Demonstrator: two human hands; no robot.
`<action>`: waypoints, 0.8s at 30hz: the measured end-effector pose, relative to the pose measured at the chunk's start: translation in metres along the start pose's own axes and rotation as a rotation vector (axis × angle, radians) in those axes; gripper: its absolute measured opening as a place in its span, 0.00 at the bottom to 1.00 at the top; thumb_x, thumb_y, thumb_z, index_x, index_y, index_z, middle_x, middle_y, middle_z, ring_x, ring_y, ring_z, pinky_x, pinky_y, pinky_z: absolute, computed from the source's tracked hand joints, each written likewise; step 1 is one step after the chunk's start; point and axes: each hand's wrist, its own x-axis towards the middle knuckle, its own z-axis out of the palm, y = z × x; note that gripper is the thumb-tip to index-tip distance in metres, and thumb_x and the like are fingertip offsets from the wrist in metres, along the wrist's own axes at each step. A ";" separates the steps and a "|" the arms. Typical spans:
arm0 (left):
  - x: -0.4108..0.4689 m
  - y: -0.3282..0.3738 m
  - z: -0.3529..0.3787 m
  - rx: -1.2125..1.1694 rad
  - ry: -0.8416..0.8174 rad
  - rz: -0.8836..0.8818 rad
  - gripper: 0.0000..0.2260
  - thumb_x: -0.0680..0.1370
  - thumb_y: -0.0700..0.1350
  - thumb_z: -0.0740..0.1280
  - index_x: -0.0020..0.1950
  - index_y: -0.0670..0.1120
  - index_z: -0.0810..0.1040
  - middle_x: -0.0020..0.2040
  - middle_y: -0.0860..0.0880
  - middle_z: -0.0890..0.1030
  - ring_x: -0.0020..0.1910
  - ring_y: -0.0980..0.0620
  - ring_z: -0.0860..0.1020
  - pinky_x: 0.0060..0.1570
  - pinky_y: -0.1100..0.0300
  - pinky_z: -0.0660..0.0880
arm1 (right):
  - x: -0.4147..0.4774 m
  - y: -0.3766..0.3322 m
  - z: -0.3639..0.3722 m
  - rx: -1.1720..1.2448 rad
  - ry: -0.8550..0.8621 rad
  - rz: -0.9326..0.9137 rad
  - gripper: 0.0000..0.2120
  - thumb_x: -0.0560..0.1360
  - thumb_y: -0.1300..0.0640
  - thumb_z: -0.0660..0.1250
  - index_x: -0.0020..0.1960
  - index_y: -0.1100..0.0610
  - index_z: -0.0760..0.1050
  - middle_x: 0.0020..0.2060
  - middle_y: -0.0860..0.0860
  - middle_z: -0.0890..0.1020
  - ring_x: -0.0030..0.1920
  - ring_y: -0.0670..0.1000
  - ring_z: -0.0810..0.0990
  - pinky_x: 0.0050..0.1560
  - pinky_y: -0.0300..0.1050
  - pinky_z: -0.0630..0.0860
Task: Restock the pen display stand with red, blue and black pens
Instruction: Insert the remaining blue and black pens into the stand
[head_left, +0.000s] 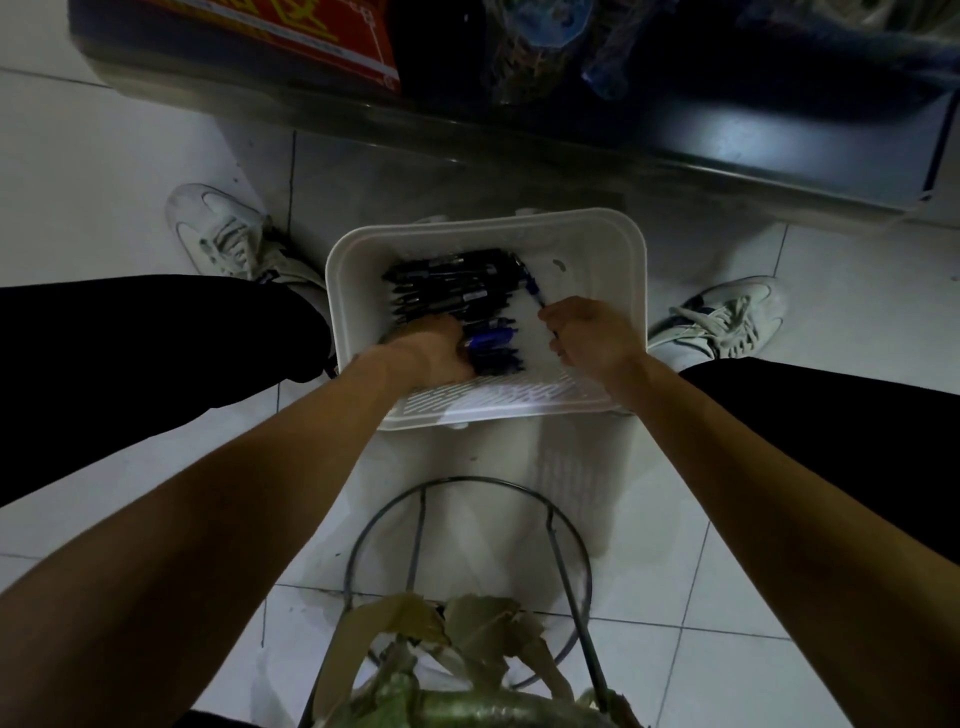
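Note:
A white plastic basket (597, 244) stands on the floor between my feet. Inside it lies a pile of black pens (452, 286) with several blue pens (491, 338) at the near side. My left hand (431, 351) is down in the basket, its fingers closed around a bunch of the blue pens. My right hand (589, 332) is over the basket's right half and pinches a single blue pen (532, 286) that points away from me. The display stand is not clearly in view.
A dark shelf edge (519, 119) with packaged goods crosses the top. My white sneakers (223, 234) flank the basket on the white tiled floor. A round wire stool frame (467, 571) with a leaf-patterned seat (467, 649) sits close below me.

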 end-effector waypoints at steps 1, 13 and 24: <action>0.000 0.000 -0.003 -0.012 -0.041 0.002 0.10 0.74 0.53 0.68 0.44 0.47 0.74 0.45 0.46 0.79 0.40 0.48 0.75 0.39 0.61 0.70 | 0.000 0.000 0.000 -0.009 0.003 -0.003 0.14 0.80 0.63 0.57 0.59 0.68 0.77 0.44 0.57 0.78 0.41 0.51 0.75 0.47 0.43 0.72; -0.009 0.000 0.016 0.147 0.223 0.088 0.14 0.77 0.48 0.65 0.62 0.47 0.77 0.59 0.43 0.78 0.54 0.42 0.77 0.49 0.57 0.72 | -0.005 0.004 0.001 -0.002 0.011 -0.045 0.13 0.81 0.60 0.60 0.59 0.67 0.77 0.43 0.55 0.78 0.39 0.48 0.75 0.41 0.34 0.70; 0.002 0.013 0.007 0.310 0.208 0.077 0.14 0.76 0.48 0.66 0.59 0.43 0.76 0.59 0.42 0.79 0.56 0.41 0.77 0.49 0.57 0.70 | -0.011 -0.002 -0.004 -0.150 -0.009 -0.068 0.14 0.81 0.58 0.58 0.60 0.63 0.77 0.45 0.54 0.76 0.46 0.53 0.72 0.42 0.43 0.69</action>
